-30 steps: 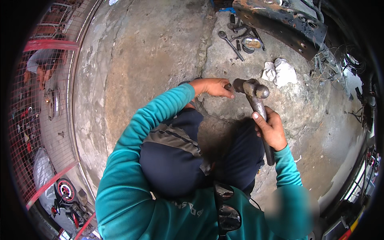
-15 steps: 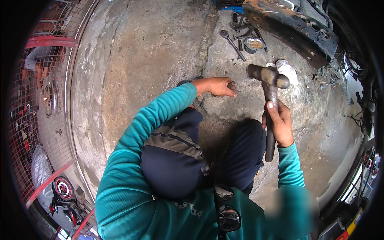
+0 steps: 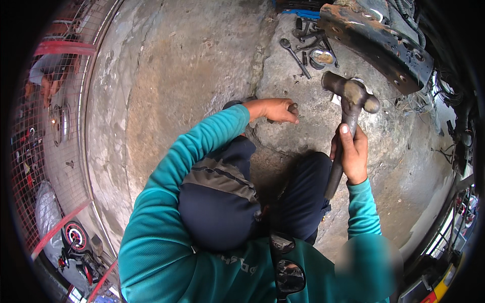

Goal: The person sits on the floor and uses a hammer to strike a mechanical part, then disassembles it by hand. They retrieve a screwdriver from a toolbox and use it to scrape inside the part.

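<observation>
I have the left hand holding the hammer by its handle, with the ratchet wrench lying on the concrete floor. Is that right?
Not quite: the head view shows the right hand, not the left hand, holding the hammer by its handle. The ratchet wrench does lie on the concrete floor.

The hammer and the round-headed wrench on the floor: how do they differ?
The hammer is gripped in the right hand; the round-headed wrench lies on the concrete floor. The hammer has a chunky crosswise head with one ball-shaped end; the wrench has a small round head. The hammer's handle looks thicker than the wrench's. Both are dark and long-handled.
</observation>
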The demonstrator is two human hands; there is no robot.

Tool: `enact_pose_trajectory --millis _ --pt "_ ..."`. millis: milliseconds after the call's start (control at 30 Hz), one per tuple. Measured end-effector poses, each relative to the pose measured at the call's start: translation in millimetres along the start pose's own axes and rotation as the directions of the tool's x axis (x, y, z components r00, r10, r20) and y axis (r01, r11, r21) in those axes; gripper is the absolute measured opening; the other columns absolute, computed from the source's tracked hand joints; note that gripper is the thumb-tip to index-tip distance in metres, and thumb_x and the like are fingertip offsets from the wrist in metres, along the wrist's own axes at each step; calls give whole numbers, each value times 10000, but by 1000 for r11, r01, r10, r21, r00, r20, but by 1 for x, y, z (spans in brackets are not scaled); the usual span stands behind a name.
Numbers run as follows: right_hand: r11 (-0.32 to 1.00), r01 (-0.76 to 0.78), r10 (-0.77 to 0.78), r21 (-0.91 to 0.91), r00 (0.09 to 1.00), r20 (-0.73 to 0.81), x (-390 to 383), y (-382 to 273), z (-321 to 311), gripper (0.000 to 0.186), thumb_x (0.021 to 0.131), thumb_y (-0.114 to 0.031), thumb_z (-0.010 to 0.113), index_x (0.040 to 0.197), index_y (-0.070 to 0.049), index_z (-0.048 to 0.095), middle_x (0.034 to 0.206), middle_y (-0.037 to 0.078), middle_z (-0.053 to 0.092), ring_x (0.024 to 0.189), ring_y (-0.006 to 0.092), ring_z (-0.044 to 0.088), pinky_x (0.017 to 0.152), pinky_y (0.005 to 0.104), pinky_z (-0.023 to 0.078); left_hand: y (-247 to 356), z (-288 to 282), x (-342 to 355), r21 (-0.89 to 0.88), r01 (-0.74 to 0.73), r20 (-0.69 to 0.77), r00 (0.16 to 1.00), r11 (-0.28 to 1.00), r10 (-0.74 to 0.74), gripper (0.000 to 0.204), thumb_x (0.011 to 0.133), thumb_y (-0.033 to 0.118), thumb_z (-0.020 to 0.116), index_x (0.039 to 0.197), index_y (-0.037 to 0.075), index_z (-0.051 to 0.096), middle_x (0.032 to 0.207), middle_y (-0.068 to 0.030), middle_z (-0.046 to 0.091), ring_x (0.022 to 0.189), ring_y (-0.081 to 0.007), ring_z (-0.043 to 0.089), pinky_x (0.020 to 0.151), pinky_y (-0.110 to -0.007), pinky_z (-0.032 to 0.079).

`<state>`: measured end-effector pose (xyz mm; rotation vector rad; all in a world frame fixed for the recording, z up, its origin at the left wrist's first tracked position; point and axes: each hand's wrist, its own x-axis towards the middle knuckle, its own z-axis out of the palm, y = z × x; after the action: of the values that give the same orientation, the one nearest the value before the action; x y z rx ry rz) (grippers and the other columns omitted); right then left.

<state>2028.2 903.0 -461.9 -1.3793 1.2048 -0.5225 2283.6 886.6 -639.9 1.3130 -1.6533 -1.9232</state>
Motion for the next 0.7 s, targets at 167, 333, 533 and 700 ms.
enact_pose_trajectory --millis 167,333,533,700 --pt "858 -366 459 -361 861 219 12 22 5 460 1068 -451 647 1094 5 595 642 27 554 497 113 560 443 290 464 -28 -8 8 -31 25 62 998 999 -23 401 874 417 822 806 44 692 685 -27 641 659 -164 593 634 -381 484" --pt "970 -190 217 -154 958 188 -6 5 -4 473 1060 -462 657 1101 5 599 682 33 578 544 106 555 484 277 464 -30 -6 2 10 -31 49 998 999 31 383 932 388 792 797 69 630 646 -8 529 650 -156 509 680 -347 474" --pt "978 95 -84 -184 994 68 -13 36 15 413 1063 -408 670 1046 -1 604 674 26 580 538 110 561 504 290 461 -11 9 1 139 -43 -31 998 989 48 372 925 409 798 893 79 630 813 -24 607 795 -169 561 768 -370 494" --pt "870 -167 284 -464 939 193 9 8 3 386 1010 -322 702 1144 40 680 799 128 717 677 208 662 658 398 537 -31 12 -3 77 -97 13 995 992 96 463 895 423 831 1039 15 668 1022 -86 706 959 -205 639 863 -378 519"
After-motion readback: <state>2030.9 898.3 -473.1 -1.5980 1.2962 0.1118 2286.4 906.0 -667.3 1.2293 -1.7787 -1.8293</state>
